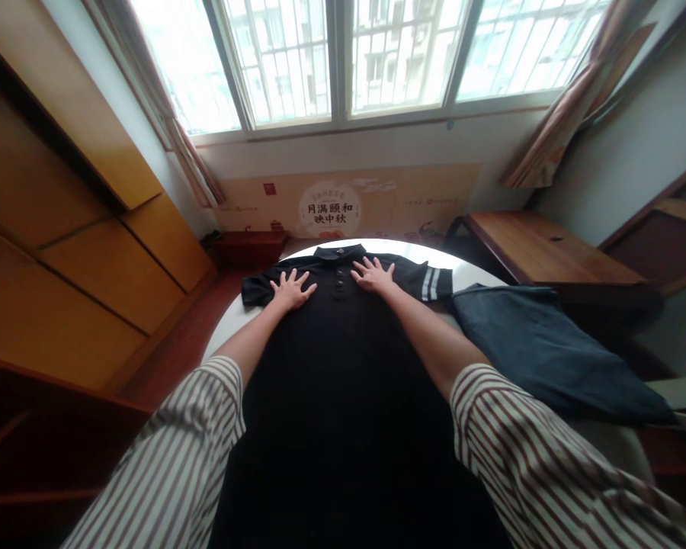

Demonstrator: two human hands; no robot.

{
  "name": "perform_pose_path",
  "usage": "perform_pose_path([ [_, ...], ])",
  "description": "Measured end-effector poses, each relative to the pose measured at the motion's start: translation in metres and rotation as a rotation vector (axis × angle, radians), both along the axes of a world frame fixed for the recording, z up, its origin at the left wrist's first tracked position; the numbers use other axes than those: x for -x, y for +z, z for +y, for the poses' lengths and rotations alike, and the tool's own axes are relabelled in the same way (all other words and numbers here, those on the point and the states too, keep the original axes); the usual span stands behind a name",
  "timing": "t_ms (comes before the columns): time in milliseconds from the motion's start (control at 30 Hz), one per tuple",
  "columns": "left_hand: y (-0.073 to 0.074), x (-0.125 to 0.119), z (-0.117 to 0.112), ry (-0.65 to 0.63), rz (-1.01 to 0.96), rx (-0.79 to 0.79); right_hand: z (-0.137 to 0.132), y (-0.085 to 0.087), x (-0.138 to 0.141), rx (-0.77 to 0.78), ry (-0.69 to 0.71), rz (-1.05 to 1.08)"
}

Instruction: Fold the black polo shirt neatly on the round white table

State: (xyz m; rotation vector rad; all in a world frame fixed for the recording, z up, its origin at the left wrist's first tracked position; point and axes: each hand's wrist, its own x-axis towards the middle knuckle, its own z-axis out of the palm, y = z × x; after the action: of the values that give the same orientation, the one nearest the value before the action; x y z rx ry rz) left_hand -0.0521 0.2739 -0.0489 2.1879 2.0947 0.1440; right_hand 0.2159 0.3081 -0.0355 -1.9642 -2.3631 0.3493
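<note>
A black polo shirt (343, 358) lies spread face up on a round white table (229, 324), collar away from me, with white stripes on its right sleeve (431, 284). My left hand (291, 291) rests flat on the shirt's chest left of the button placket, fingers spread. My right hand (373, 275) lies flat on the chest right of the placket, fingers apart too. Neither hand grips anything. Both my arms wear striped sleeves.
A folded dark grey garment (543, 351) lies on the table's right side. A wooden bench (540, 248) stands at the right. Wooden cabinets (91, 259) line the left wall. A printed cardboard panel (343, 202) leans below the window.
</note>
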Motion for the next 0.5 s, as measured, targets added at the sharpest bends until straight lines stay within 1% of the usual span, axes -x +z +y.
perform_pose_path([
  [67,-0.001,0.000,0.004,0.000,-0.001,-0.004,0.002,0.002,0.000,-0.008,-0.002,-0.005],
  [133,-0.002,0.000,0.004,-0.002,-0.004,-0.007,-0.004,0.005,0.002,-0.027,-0.003,-0.009],
  [233,-0.002,0.000,0.003,0.001,-0.009,-0.009,-0.026,0.008,0.011,-0.056,0.034,-0.016],
  [300,-0.002,0.000,0.002,0.002,-0.014,-0.016,-0.052,0.007,0.016,-0.066,0.088,-0.017],
  [367,-0.001,0.000,0.002,0.002,-0.020,-0.027,-0.087,0.005,0.019,-0.087,0.150,-0.018],
  [433,0.000,0.000,0.002,0.001,-0.028,-0.036,-0.129,0.004,0.017,-0.114,0.199,-0.023],
  [500,0.001,-0.001,0.000,0.000,-0.034,-0.034,-0.175,0.005,0.010,-0.111,0.225,-0.031],
])
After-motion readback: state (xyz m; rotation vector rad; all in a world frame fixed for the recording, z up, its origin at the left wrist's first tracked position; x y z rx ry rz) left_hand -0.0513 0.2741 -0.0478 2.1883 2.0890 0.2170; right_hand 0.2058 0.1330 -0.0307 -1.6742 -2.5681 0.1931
